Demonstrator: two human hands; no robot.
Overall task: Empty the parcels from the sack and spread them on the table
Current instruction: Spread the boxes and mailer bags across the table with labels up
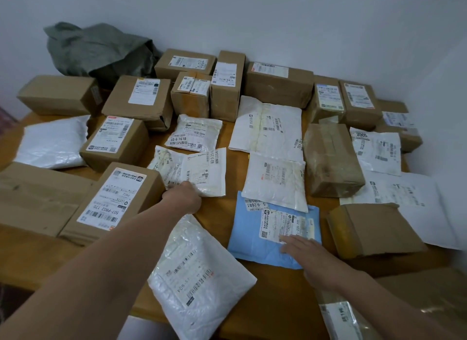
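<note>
Left hand (183, 196) curls round the near edge of the crumpled white plastic mailer (202, 171) just ahead. Right hand (307, 255) lies flat, fingers straight, on the pale blue plastic mailer (250, 241) beneath it.

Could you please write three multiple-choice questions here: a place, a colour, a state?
1. Where is the sack? A. far left, by the wall B. floor C. near right
2. Colour of the mailer under the right hand? A. white B. blue C. black
3. Right hand? A. gripping a box B. flat on the mailer C. in the sack
Answers: 1A, it slumps against the wall; 2B, plainly blue; 3B, fingers straight on its label.
</note>
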